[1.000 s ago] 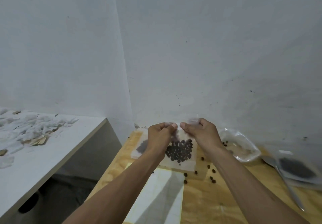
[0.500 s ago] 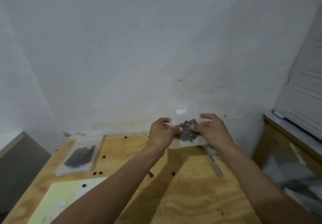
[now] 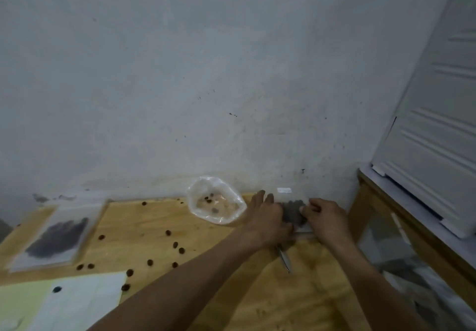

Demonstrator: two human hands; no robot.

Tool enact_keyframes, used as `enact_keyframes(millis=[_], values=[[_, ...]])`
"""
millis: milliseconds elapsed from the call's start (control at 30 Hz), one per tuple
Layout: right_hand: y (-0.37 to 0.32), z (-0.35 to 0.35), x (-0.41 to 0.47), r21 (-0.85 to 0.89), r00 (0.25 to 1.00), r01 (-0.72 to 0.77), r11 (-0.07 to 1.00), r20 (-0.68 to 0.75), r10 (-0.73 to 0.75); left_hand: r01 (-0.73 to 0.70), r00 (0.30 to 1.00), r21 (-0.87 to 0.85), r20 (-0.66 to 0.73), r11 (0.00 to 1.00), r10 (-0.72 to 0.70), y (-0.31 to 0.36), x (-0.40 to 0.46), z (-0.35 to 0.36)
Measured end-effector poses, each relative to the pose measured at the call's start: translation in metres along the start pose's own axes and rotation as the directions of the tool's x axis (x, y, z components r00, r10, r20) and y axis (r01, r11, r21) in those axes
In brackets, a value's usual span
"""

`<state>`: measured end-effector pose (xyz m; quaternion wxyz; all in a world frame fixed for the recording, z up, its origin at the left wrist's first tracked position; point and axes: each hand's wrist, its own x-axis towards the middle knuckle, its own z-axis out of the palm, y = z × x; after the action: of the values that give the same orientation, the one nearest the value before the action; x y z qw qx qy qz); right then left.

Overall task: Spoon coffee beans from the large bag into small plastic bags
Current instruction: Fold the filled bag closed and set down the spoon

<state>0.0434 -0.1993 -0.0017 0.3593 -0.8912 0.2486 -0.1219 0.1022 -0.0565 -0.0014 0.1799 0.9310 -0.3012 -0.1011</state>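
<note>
Head view: your left hand (image 3: 268,218) and right hand (image 3: 325,221) pinch the small bag (image 3: 293,213) beside the wall; it's light, floppy, slippery, so grip its top edge.

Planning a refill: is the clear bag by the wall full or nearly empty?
Nearly empty. The clear bag lies open and slumped on the table, with only a few beans on its bottom.

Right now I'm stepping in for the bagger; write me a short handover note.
Left hand and right hand: both pressing a filled small bag flat on the table by the wall.
Another filled bag lies far left. Large bag, open, holds only a few beans. Spoon lies under the left wrist.
Left: finish this bag, gather loose beans.
</note>
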Motion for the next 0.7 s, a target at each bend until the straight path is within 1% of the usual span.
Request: enact_keyframes(millis=[33,167,267,367,400,467,533,567,633,700], values=[[0.003,0.002,0.0,0.002,1.0,-0.001,1.0,0.007,0.001,0.005,1.0,0.024,0.029,1.0,-0.005,-0.001,0.002,0.003],[0.007,0.004,0.003,0.006,1.0,0.005,1.0,0.01,-0.005,-0.032,0.999,0.029,-0.013,0.999,0.032,-0.005,0.004,0.006],[0.007,0.004,0.005,0.0,1.0,0.006,1.0,0.018,-0.006,-0.043,0.999,0.009,-0.013,0.999,0.043,-0.009,0.005,0.008],[0.003,0.002,0.003,-0.034,0.999,0.026,0.999,0.02,-0.025,-0.076,0.994,-0.035,-0.078,0.997,0.073,-0.014,-0.001,0.004],[0.0,0.001,0.001,-0.04,0.999,0.037,0.999,0.004,-0.037,-0.095,0.99,-0.068,-0.112,0.993,0.087,-0.014,-0.007,0.0],[-0.012,-0.002,-0.003,-0.038,0.996,0.08,0.996,-0.046,-0.082,-0.158,0.967,-0.202,-0.23,0.967,0.11,-0.015,-0.02,-0.012],[-0.03,-0.003,-0.008,-0.027,0.984,0.15,0.988,-0.092,-0.152,-0.244,0.922,-0.325,-0.37,0.914,0.115,-0.018,-0.035,-0.028],[-0.042,-0.003,-0.01,-0.016,0.976,0.19,0.982,-0.109,-0.191,-0.282,0.905,-0.389,-0.412,0.877,0.108,-0.02,-0.042,-0.037],[-0.07,-0.001,-0.017,0.006,0.951,0.277,0.961,-0.145,-0.274,-0.317,0.885,-0.516,-0.462,0.796,0.053,-0.028,-0.055,-0.055],[-0.101,0.005,-0.025,0.038,0.924,0.352,0.935,-0.175,-0.341,-0.33,0.848,-0.564,-0.529,0.757,-0.024,-0.043,-0.068,-0.074]])
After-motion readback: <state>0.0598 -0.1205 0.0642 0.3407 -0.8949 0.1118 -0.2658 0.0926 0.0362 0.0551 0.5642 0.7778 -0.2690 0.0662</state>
